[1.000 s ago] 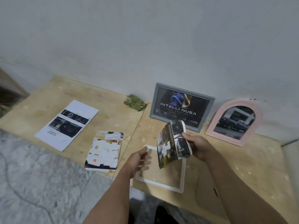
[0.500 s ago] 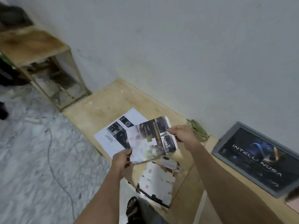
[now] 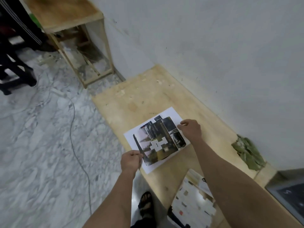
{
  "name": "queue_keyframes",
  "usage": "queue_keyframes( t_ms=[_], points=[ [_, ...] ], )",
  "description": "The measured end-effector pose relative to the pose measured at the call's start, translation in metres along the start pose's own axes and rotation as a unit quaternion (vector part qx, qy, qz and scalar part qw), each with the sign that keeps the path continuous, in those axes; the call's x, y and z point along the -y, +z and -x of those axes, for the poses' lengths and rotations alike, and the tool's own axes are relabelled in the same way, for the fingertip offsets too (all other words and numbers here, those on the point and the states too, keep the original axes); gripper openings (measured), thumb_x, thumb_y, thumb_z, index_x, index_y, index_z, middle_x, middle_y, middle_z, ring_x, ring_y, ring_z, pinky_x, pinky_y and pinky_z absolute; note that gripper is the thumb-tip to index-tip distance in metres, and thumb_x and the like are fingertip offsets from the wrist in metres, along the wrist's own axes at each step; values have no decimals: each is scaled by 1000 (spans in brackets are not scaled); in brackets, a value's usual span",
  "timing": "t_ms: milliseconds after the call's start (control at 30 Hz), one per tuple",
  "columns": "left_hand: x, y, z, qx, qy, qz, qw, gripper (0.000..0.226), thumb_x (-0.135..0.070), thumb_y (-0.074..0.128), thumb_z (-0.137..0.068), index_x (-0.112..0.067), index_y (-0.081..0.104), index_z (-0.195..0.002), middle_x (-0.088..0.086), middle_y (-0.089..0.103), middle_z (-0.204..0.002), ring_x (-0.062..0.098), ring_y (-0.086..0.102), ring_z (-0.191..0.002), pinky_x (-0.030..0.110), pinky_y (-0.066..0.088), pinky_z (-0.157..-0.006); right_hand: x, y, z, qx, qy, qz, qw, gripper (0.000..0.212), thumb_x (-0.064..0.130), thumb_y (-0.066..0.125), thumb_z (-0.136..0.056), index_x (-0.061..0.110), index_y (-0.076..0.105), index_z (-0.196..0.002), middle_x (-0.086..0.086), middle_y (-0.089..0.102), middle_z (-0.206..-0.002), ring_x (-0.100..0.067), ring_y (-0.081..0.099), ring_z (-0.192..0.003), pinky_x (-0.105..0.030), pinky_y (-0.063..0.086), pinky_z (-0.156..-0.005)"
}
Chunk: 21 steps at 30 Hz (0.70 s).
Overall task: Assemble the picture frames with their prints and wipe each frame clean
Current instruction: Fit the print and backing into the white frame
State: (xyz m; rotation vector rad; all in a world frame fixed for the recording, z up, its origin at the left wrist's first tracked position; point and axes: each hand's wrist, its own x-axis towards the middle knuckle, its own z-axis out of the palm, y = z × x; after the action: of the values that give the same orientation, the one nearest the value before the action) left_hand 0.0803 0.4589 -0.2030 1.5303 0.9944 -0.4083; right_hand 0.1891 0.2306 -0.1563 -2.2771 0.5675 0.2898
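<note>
A dark photo print (image 3: 158, 140) with a white cross-shaped gap lies over a white printed sheet (image 3: 171, 112) on the plywood table (image 3: 144, 89). My left hand (image 3: 130, 161) pinches the print's near-left corner. At its far-right edge my right hand (image 3: 190, 130) grips the print. A second cut-up print (image 3: 194, 206) lies near the table's front edge, partly behind my right forearm. The grey frame (image 3: 286, 195) shows at the right edge, leaning against the wall.
A crumpled green cloth (image 3: 246, 152) lies by the wall. On the left stands a wooden shelf unit (image 3: 72, 22) on the marble floor, where a cable (image 3: 77, 145) runs. Dark stool legs (image 3: 14, 74) are at far left. My sandalled foot (image 3: 145, 204) is below the table edge.
The view has swung left. Both hands carried the print from above the white frame over to the white sheet and lowered it onto the sheet. The white and pink frames have left the view.
</note>
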Motion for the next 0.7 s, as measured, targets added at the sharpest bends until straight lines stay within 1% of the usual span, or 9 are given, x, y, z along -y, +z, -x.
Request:
queue_keyframes(
  t_ms=[100, 233, 333, 400, 467, 500, 533, 600, 700],
  points=[
    [1, -6, 5, -29, 15, -81, 996, 7, -7, 68, -87, -10, 73, -85, 8, 75, -77, 18, 61, -62, 27, 47, -63, -5, -1, 2, -5, 15, -1, 1000, 26, 15, 71, -77, 14, 72, -104, -4, 70, -106, -23, 63, -100, -29, 47, -86],
    [-1, -8, 19, -59, 34, -116, 991, 20, -8, 62, -87, -17, 73, -72, 2, 74, -79, 22, 68, -75, 27, 50, -65, -19, -7, 20, 20, 8, 40, 999, 7, 9, 69, -76, 4, 73, -73, -12, 74, -82, -21, 63, -70, -29, 48, -66],
    [9, 0, 35, -46, 38, -128, 990, 26, -7, 59, -88, -15, 73, -68, 5, 73, -78, 23, 65, -69, 26, 46, -61, -40, -14, 37, 12, 12, 107, 994, 41, 31, 65, -85, 5, 59, -54, -13, 57, -55, -22, 50, -48, -26, 38, -54],
    [21, 8, 44, -42, 36, -143, 988, 22, -14, 57, -93, -11, 75, -80, 8, 73, -84, 26, 66, -74, 28, 47, -64, -56, -19, 46, 4, 1, 135, 991, 43, 33, 62, -89, 12, 51, -53, -3, 48, -53, -19, 47, -49, -27, 36, -52],
    [40, 17, 60, -41, 27, -182, 982, 32, -32, 53, -97, -10, 72, -86, 10, 73, -89, 29, 69, -83, 31, 51, -72, -78, -28, 58, 47, -29, 155, 986, 19, 13, 58, -87, 17, 54, -68, 0, 52, -70, -21, 53, -66, -33, 44, -62],
    [52, 21, 69, -38, 19, -190, 981, 39, -40, 49, -98, -10, 70, -86, 11, 73, -89, 30, 70, -85, 33, 52, -75, -91, -33, 66, 80, -35, 168, 982, 13, 6, 54, -85, 19, 59, -85, 1, 54, -85, -22, 54, -80, -35, 45, -70],
    [64, 25, 74, -32, 8, -186, 982, 45, -47, 46, -96, -10, 69, -85, 12, 73, -88, 30, 70, -85, 34, 53, -77, -104, -37, 71, 108, -26, 182, 977, 24, 6, 54, -84, 20, 59, -102, 1, 53, -99, -23, 54, -92, -33, 44, -75],
    [95, 29, 91, -22, -13, -177, 984, 52, -54, 48, -87, -7, 70, -83, 11, 72, -84, 29, 69, -78, 34, 55, -73, -134, -47, 85, 142, -1, 223, 964, 38, 17, 58, -84, 21, 55, -122, -1, 53, -116, -25, 54, -108, -31, 44, -82],
    [140, 33, 119, 14, -52, -164, 985, 40, -44, 66, -81, -7, 59, -68, 8, 62, -69, 25, 58, -62, 26, 45, -55, -174, -53, 98, 176, -18, 350, 920, 49, 40, 52, -90, 18, 46, -133, -9, 47, -132, -32, 49, -117, -40, 45, -94]
  ],
)
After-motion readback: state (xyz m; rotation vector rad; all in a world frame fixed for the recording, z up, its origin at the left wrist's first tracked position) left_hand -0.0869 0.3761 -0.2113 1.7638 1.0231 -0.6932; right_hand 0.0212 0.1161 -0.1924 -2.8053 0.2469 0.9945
